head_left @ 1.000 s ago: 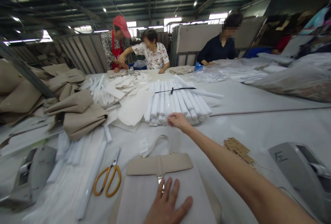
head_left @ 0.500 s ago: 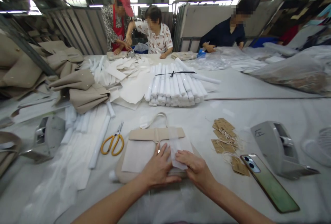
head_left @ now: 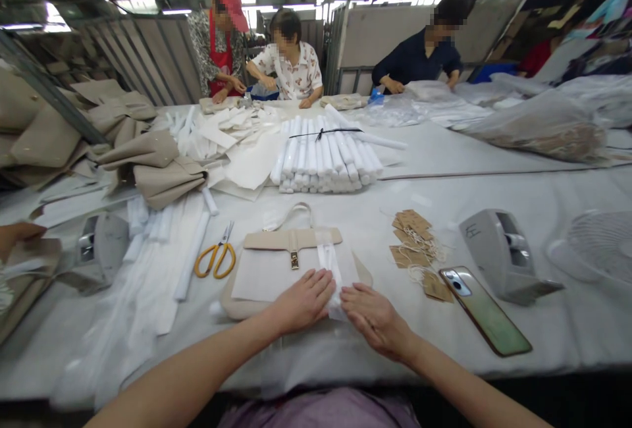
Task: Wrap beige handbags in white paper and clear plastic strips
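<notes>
A beige handbag [head_left: 237, 296] lies flat on the table, its strap loop pointing away from me. White paper [head_left: 266, 281] covers much of its front, under the flap, and a metal clasp [head_left: 295, 260] shows at the flap's middle. A translucent strip [head_left: 326, 253] runs down the bag's right part. My left hand [head_left: 309, 296] rests flat on the bag and the strip's left edge, fingers extended. Just right of the strip's lower end, my right hand [head_left: 372, 319] lies with its fingers stretched out and its fingertips at the strip.
Yellow-handled scissors [head_left: 216, 260] lie left of the bag. Brown tags [head_left: 412, 237], a phone [head_left: 486, 309] and a grey dispenser [head_left: 498, 253] are at right. Another dispenser [head_left: 96, 250] stands left. Bundled white rolls [head_left: 326, 158] lie beyond the bag. Another person's hand [head_left: 17, 237] shows at far left.
My left hand has shifted right toward the strip, uncovering the clasp. My right hand has flattened beside the strip. Another person's hand has appeared at far left, and the camera view has shifted.
</notes>
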### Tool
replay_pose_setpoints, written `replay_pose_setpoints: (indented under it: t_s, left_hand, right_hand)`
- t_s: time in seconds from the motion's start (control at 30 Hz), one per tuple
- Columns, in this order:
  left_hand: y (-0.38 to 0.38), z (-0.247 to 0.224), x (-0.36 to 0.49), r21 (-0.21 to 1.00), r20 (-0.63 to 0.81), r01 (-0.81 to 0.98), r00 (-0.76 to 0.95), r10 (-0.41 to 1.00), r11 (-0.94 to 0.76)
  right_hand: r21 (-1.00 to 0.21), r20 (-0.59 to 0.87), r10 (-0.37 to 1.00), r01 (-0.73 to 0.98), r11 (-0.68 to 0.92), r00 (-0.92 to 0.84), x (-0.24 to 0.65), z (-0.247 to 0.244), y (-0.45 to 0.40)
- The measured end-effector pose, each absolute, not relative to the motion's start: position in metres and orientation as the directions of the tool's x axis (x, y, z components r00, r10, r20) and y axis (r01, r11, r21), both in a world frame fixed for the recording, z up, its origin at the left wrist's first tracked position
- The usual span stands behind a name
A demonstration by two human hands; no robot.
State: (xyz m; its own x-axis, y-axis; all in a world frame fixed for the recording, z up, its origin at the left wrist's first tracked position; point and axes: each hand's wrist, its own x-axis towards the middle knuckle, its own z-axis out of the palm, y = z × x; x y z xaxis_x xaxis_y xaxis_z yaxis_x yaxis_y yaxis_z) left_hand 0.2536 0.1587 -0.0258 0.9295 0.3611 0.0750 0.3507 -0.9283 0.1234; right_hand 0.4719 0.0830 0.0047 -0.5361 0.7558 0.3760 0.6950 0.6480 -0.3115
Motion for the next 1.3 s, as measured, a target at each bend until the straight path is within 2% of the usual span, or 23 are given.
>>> replay_pose_setpoints:
  t_s: [0.07, 0.13, 0.2, 0.33, 0.4, 0.47, 0.53, 0.7, 0.8, 1.03, 1.3]
  left_hand:
    - [0.155, -0.026, 0.255, 0.107, 0.067, 0.363, 0.926, 0.371, -0.926]
    - [0.151, -0.027, 0.254, 0.104, 0.063, 0.387, 0.917, 0.394, -0.916]
    - [0.149, -0.026, 0.254, 0.125, 0.062, 0.391, 0.914, 0.401, -0.912]
    - [0.154, -0.021, 0.256, 0.259, 0.075, 0.353, 0.921, 0.383, -0.899]
    - [0.156, -0.019, 0.261, 0.327, 0.079, 0.390, 0.896, 0.436, -0.861]
    - [0.155, -0.020, 0.266, 0.330, 0.089, 0.466, 0.850, 0.519, -0.821]
    - [0.151, -0.024, 0.269, 0.272, 0.109, 0.525, 0.816, 0.567, -0.807]
    - [0.144, -0.032, 0.268, 0.174, 0.123, 0.523, 0.829, 0.546, -0.834]
    - [0.146, -0.031, 0.265, 0.176, 0.112, 0.516, 0.835, 0.538, -0.838]
    - [0.152, -0.028, 0.261, 0.262, 0.081, 0.468, 0.861, 0.502, -0.844]
    - [0.146, -0.027, 0.264, 0.163, 0.097, 0.482, 0.861, 0.500, -0.861]
  right_hand:
    - [-0.317, 0.375, 0.812, 0.761, 0.566, -0.448, 0.466, 0.013, 0.094]
    - [-0.251, 0.337, 0.846, 0.826, 0.504, -0.413, 0.460, 0.012, 0.105]
    - [-0.171, 0.291, 0.842, 0.841, 0.513, -0.454, 0.457, -0.001, 0.111]
    - [-0.104, 0.285, 0.803, 0.816, 0.569, -0.523, 0.460, -0.041, 0.110]
    - [-0.099, 0.308, 0.802, 0.821, 0.562, -0.512, 0.461, -0.052, 0.111]
    - [-0.117, 0.326, 0.803, 0.821, 0.558, -0.499, 0.462, -0.052, 0.112]
    - [-0.161, 0.340, 0.806, 0.814, 0.557, -0.484, 0.465, -0.045, 0.110]
    - [-0.298, 0.384, 0.841, 0.810, 0.504, -0.382, 0.485, -0.030, 0.062]
    - [-0.357, 0.315, 0.868, 0.800, 0.482, -0.383, 0.486, -0.037, 0.024]
    - [-0.366, 0.277, 0.908, 0.839, 0.402, -0.314, 0.471, -0.055, 0.006]
    - [-0.380, 0.305, 0.902, 0.829, 0.411, -0.307, 0.473, -0.057, 0.010]
